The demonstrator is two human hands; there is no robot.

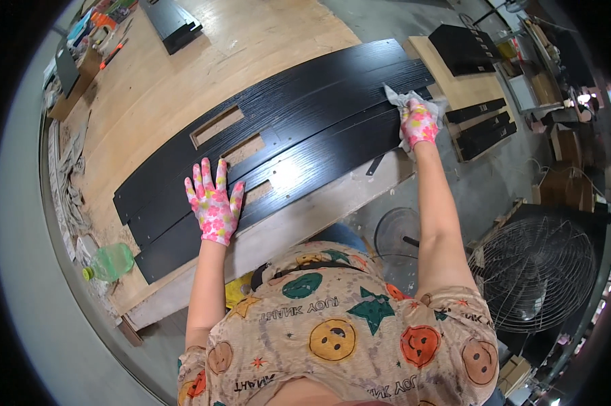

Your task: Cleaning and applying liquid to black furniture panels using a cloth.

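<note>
Currently, the work in hand appears to be wiping down long black panels (298, 128) that lie side by side on a pale wooden surface (149, 88), and it looks partly complete. At the far left, a green plastic bottle (109, 262) lies on its side near the surface's edge, apart from both hands. The left hand (214, 203), in a pink flowered glove, presses flat on the nearest panels, its fingers (207, 174) spread apart and holding nothing; it seems to steady the stack. Rectangular cut-outs (216, 126) in the panels show the bare wood beneath. Further right, the near panel carries a glossy sheen between the two hands, which suggests that this stretch has been wiped, though the picture cannot confirm it. The right hand (419, 125), gloved alike, has its fingers closed on a whitish cloth (401, 100) pressed against the panels near their right end. The farther panels look duller and are judged to be left. Beyond them, smaller black pieces (481, 125) rest untouched on a separate board.
</note>
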